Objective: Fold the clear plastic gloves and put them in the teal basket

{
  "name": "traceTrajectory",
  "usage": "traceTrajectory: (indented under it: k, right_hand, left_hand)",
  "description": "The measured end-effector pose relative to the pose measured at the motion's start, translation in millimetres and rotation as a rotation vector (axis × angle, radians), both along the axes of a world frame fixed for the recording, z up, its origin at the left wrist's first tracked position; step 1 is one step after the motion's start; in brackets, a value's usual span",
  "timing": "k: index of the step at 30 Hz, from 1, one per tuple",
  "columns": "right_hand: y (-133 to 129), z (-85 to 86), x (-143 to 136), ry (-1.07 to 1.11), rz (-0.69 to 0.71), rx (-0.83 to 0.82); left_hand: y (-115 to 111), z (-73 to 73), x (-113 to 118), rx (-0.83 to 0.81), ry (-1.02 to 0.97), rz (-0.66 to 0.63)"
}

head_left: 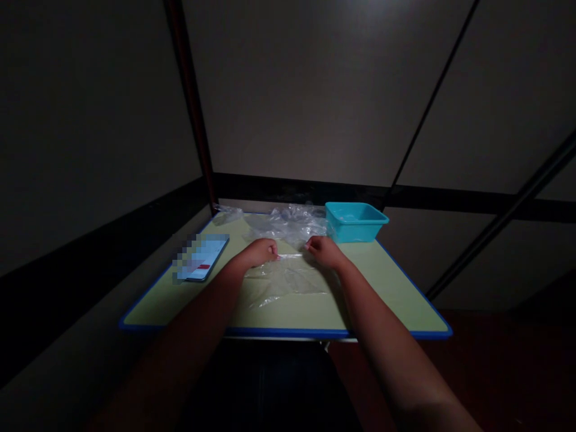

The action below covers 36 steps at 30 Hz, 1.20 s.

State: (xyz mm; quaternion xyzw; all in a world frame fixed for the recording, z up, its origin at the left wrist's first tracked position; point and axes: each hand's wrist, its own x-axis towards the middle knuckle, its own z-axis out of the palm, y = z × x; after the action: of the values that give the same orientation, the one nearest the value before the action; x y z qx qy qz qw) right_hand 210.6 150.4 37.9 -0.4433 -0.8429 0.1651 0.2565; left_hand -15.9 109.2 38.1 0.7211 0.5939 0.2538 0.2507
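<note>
A clear plastic bag [290,279] lies spread over the middle of the table, its upper edge showing as a bright strip between my hands. My left hand [263,252] is closed, pinching the left end of that edge. On the other side my right hand [323,251] is also closed, thumb and fingers pressed together at the right end of the edge. Just beyond both hands, more crumpled clear plastic [292,221] is heaped near the far side of the table.
The pale green table [378,300] has a blue rim. A turquoise plastic basket [357,231] stands at its far right corner. To the left rests a phone [209,255] with a lit screen, partly blurred out. Dark wall panels [297,90] rise behind the table.
</note>
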Motion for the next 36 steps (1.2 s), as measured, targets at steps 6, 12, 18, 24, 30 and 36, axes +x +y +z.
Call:
traceTrajectory:
  k: [6, 12, 18, 24, 30, 36]
  right_hand:
    - [-1, -2.1, -1, -0.164, -0.024, 0.015]
    - [-3, -1.1, -2, -0.186, -0.059, -0.023]
    - [-1, -0.2, 0, -0.233, -0.15, -0.037]
    - [5, -1.2, 5, -0.308, -0.265, -0.049]
    - [7, -0.9, 8, -0.308, -0.326, -0.086]
    - [4, -2.0, 7, -0.349, -0.355, -0.084]
  left_hand:
    - [1, -3.9, 0, -0.006, 0.009, 0.016]
    - [-1, -1.2, 0, -0.001, 0.018, 0.014]
    - [-3, 2.5, 1, 0.004, 0.023, 0.006]
    - [-2, 3.2, 1, -0.007, 0.017, -0.002]
    - [-1, 3.8, -2, 0.004, 0.04, 0.014]
    - [-3, 7.6, -5, 0.025, 0.108, 0.048]
